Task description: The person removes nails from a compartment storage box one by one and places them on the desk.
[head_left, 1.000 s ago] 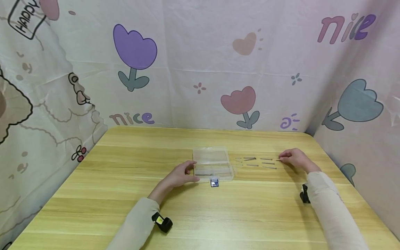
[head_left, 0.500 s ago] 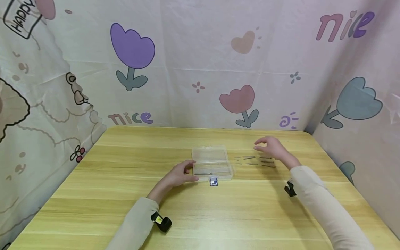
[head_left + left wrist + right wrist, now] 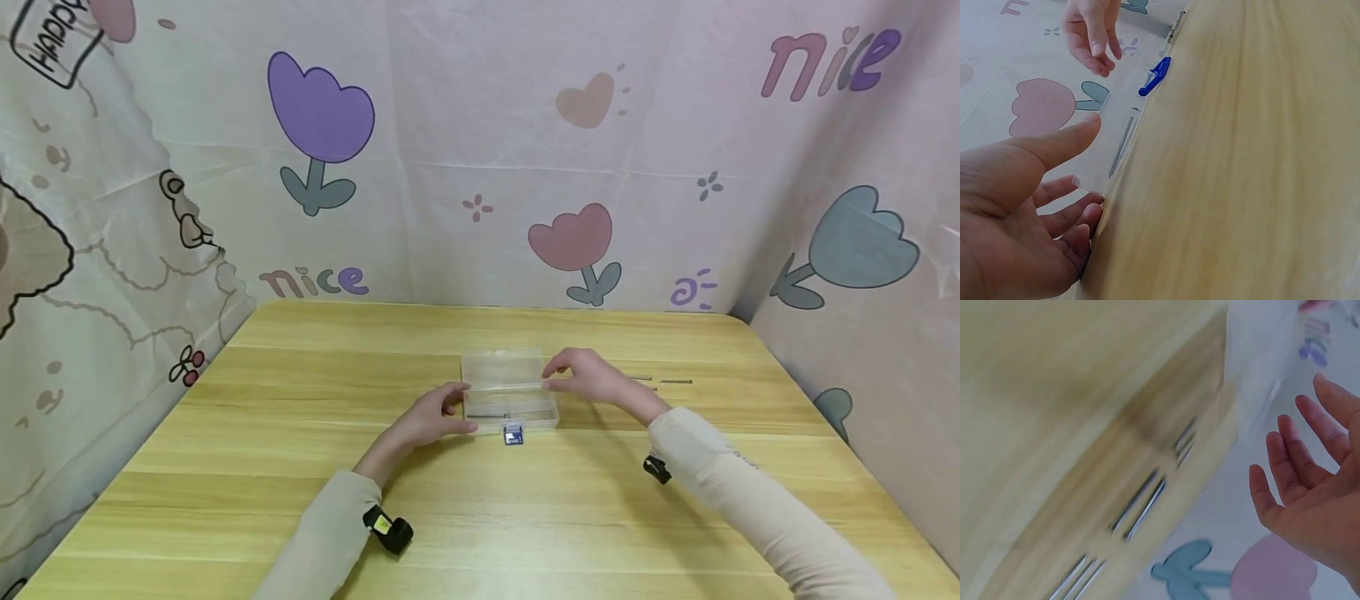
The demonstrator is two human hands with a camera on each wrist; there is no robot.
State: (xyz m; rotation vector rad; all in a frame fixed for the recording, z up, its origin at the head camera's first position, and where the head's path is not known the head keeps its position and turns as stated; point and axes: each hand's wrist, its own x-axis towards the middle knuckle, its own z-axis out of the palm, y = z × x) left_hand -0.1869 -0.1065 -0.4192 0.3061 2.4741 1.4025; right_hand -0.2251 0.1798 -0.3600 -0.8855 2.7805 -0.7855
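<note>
A clear plastic box lies with its lid folded back on the table; a blue latch shows at its front. Inside the near compartment is one long nail. My left hand holds the box's left end, thumb near the front corner and fingers farther back. Over the box's right edge hovers my right hand, its fingers loosely spread with nothing between them in the right wrist view. Several nails of different lengths lie in groups beneath and beside it, partly hidden in the head view.
A single nail lies to the right of the others. The wood-grain table ends at a printed cloth hanging behind it and along the sides. Each wrist wears a black camera.
My right hand has let go of a nail at the right end of the nails and moved left to the box. My left hand has stayed at the box's left end.
</note>
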